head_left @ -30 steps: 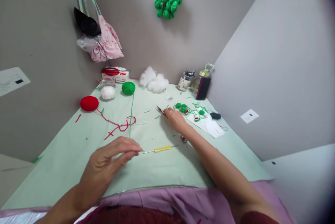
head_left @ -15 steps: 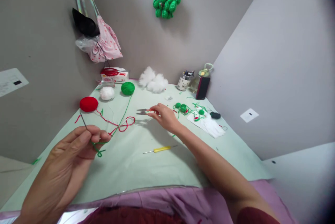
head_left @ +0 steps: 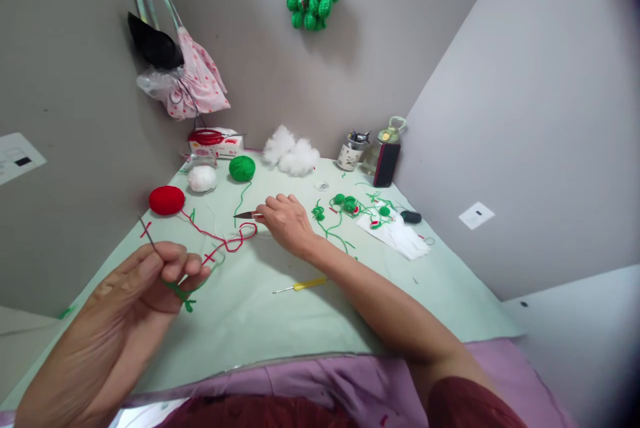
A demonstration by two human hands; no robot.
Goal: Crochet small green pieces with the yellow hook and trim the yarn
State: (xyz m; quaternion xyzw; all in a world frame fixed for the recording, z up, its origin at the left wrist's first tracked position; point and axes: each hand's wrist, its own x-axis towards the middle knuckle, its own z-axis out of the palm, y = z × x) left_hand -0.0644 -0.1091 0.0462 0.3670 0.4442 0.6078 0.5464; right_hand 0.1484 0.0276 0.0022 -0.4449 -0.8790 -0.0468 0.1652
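My left hand (head_left: 145, 288), at the lower left, pinches a thin dark metal rod (head_left: 149, 233) that points up; I cannot make out its tip. Green yarn (head_left: 186, 298) is looped under these fingers, with a loose tail to the right. My right hand (head_left: 287, 221) is closed around the scissors (head_left: 246, 215), whose blades are together and point left. Just past the blades, the strand from the green yarn ball (head_left: 242, 168) ends on the table. Below them lies red yarn (head_left: 240, 238) in loops, running to the red yarn ball (head_left: 167, 201).
A yellow-handled crochet hook (head_left: 307, 285) lies near the right forearm. Green crocheted pieces (head_left: 350, 205) and white tissue (head_left: 397, 235) are at the right. Behind stand a white yarn ball (head_left: 202, 179), stuffing (head_left: 295, 153), a pen pot (head_left: 351, 153), a bottle (head_left: 387, 138) and a phone (head_left: 387, 165).
The scissors moved left and their blades closed. The green strand from ball to left hand is now in two, its ends apart. My left hand shifted slightly left and down.
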